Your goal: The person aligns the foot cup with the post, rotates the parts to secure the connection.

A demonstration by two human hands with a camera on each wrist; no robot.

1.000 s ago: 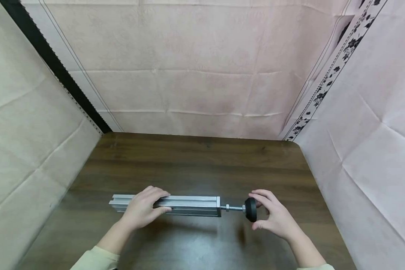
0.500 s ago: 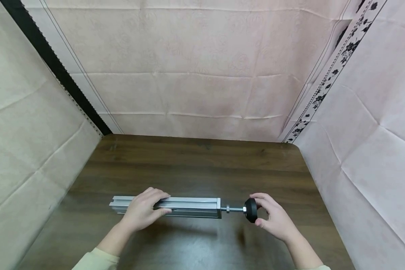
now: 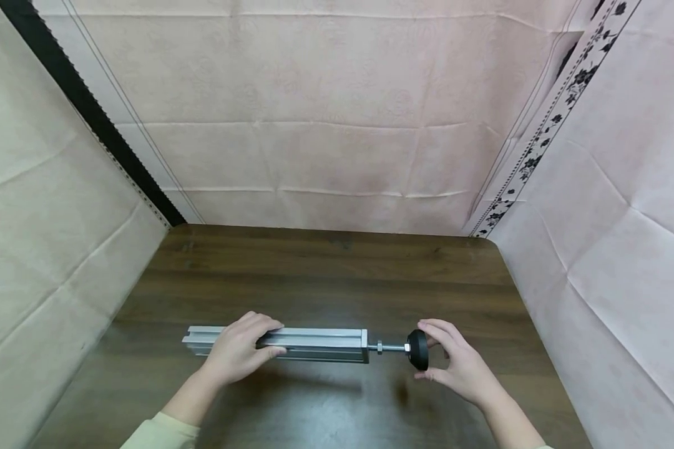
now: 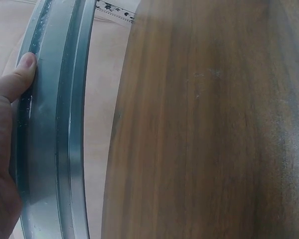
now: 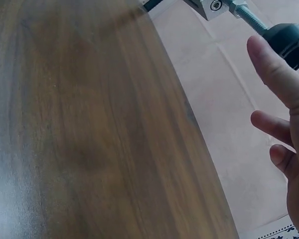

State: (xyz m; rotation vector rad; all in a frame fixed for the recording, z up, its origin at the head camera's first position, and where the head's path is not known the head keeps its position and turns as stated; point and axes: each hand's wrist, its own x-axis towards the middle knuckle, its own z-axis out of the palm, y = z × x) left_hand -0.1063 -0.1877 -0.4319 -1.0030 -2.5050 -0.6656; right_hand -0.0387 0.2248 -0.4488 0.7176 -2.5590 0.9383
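A silver aluminium extrusion profile (image 3: 326, 340) is held level above the wooden table. My left hand (image 3: 237, 350) grips it near its left half; in the left wrist view the thumb lies along the slot of the profile (image 4: 45, 129). From the profile's right end sticks a threaded rod (image 3: 393, 348) with a hex nut (image 3: 379, 347) on it, and a black levelling foot (image 3: 418, 350) sits at the rod's tip. My right hand (image 3: 463, 365) holds the foot's rim between thumb and fingers. In the right wrist view the thumb is at the foot's edge (image 5: 283, 41), other fingers loosely curled.
The brown wooden table (image 3: 326, 274) spreads beneath both hands. Pale cloth walls (image 3: 326, 156) enclose it at the back and on both sides, with a floral border (image 3: 530, 163) along the right back corner.
My right thumb and fingers shift round the rim of the levelling foot, the thumb first moving right, then back left. The profile and left hand stay in nearly the same place.
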